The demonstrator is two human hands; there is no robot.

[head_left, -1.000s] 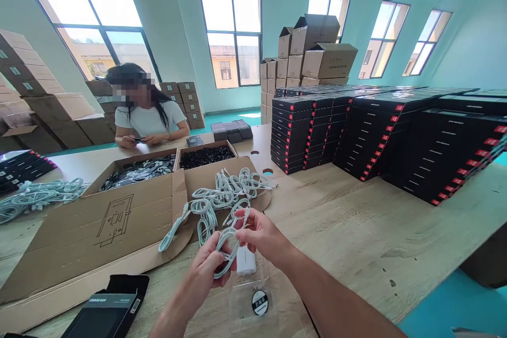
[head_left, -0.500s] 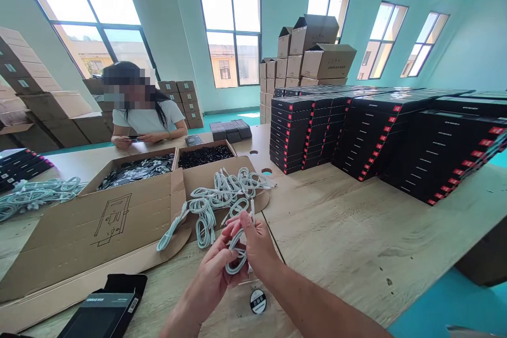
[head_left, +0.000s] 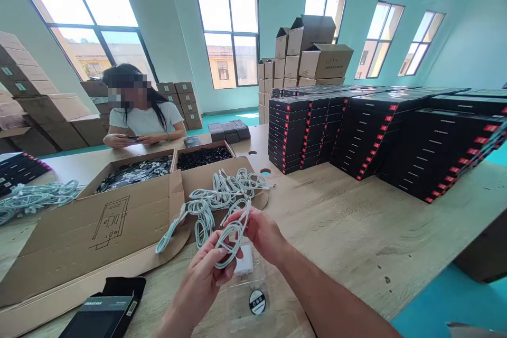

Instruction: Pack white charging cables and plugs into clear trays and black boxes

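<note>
A coiled white cable is held up between both hands over the table. My left hand grips the lower end of the coil, thumb across its strands. At the coil's upper end, my right hand has its fingers closed around the strands. Just below the hands lies a clear plastic tray bearing a round black-and-white label. In its upper part sits a white block-shaped charger, partly hidden by my left fingers. More coiled white cables lie in a pile beyond, on a cardboard flap.
Cardboard trays of small black parts and flat dark pieces stand behind the flap. An open black box lies at lower left. Stacked black boxes fill the right side. A person sits opposite, hands on the table.
My right hand has shifted right and slightly away from my left, leaving the coil more stretched out and visible. The white charger in the tray has come into view.
</note>
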